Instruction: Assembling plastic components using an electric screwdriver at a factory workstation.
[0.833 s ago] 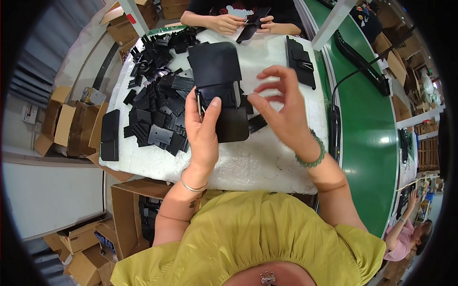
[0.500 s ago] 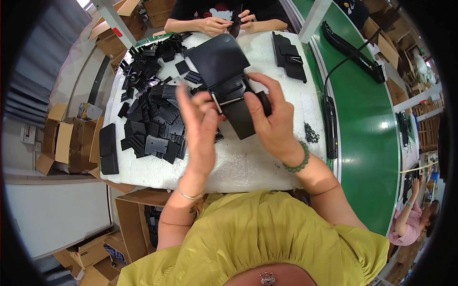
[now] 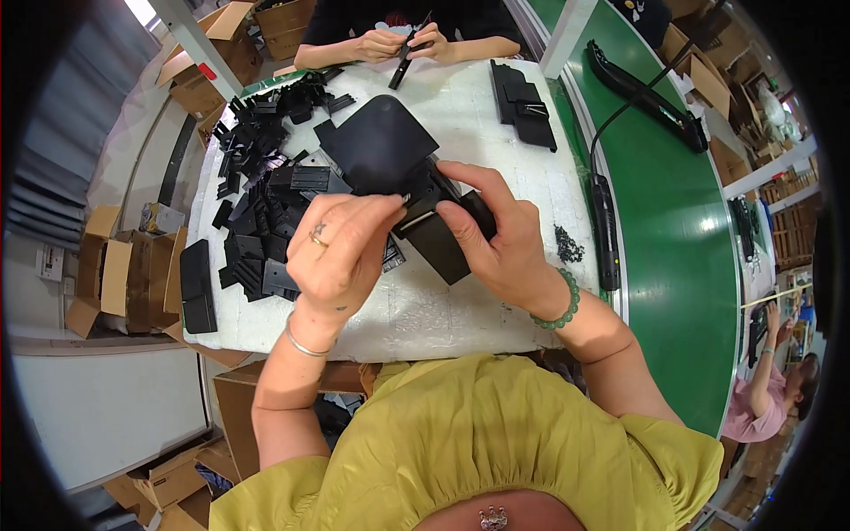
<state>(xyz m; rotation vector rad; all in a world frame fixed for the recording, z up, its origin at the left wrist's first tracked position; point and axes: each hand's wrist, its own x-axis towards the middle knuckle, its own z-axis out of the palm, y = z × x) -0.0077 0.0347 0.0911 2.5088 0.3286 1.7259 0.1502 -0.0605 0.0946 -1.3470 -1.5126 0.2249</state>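
Note:
A black plastic assembly [image 3: 382, 146] with a broad rounded panel and a narrower flap is held tilted above the white table. My right hand [image 3: 500, 232] grips its right side, the thumb pressing near a thin metal rod [image 3: 421, 220] that lies across it. My left hand [image 3: 341, 252] is closed in a pinch at the assembly's left edge. Something small and shiny shows at those fingertips, too small to name. Left of the hands, loose flat black plastic parts [image 3: 251, 234] lie in a heap.
Across the white table [image 3: 425, 323], another person's hands [image 3: 403, 44] hold a black piece. A similar black assembly [image 3: 524, 106] lies at the far right, small black bits [image 3: 568, 244] nearer. A corded black tool [image 3: 606, 234] stands beside the green conveyor [image 3: 677, 265]. Cardboard boxes [image 3: 115, 274] line the left.
My left hand, loosely open and blurred before, has closed into a pinch at the assembly's edge. The assembly has shifted slightly left and toward me. The other person's black piece has tilted lower.

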